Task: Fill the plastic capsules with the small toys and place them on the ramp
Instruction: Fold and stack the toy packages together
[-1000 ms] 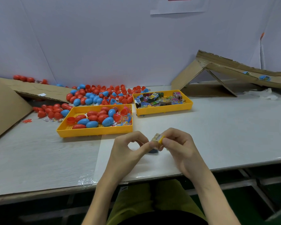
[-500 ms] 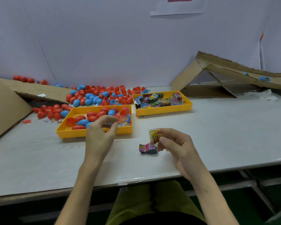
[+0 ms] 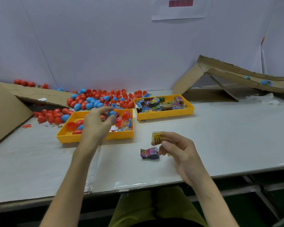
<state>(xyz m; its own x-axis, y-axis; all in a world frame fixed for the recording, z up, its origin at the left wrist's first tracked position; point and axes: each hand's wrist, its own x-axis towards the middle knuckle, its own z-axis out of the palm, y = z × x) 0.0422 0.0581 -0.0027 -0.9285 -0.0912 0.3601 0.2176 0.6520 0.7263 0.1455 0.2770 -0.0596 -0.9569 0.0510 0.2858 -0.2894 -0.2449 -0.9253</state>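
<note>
While capsules (image 3: 77, 132) part-fill near tray (image 3: 121, 136), toy packets (image 3: 161, 104) crowd far tray (image 3: 164, 116)

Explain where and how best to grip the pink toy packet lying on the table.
I would pinch the pink toy packet across its near and far edges, from above: it lies low on the table with nothing over it. The right hand, pinching a yellow packet, sits close at its right end.

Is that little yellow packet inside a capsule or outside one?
Outside. The right hand pinches the yellow packet bare above the table; the left hand holds a blue capsule over the tray.
</note>
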